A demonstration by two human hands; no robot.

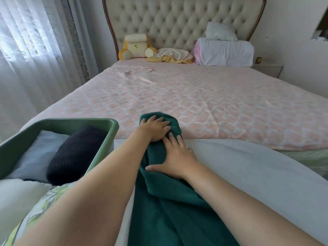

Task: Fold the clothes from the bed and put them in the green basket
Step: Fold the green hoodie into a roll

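The green basket [106, 121] at the bed's [221, 103] near corner held a rolled dark waffle-knit garment [74, 153] on pale blue cloth [33, 153]. Just beside it, a soft dark-green garment [168, 201] lay bundled lengthwise over the quilted bed's foot. The left hand [156, 129] and right hand [178, 157] pressed flat on it, fingers [164, 123] straight, gripping nothing.

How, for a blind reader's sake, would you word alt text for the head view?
Both hands press flat on a green garment at the near edge of the bed: the left hand farther up, the right hand nearer. A green basket to the left holds a black folded item and a light blue one.
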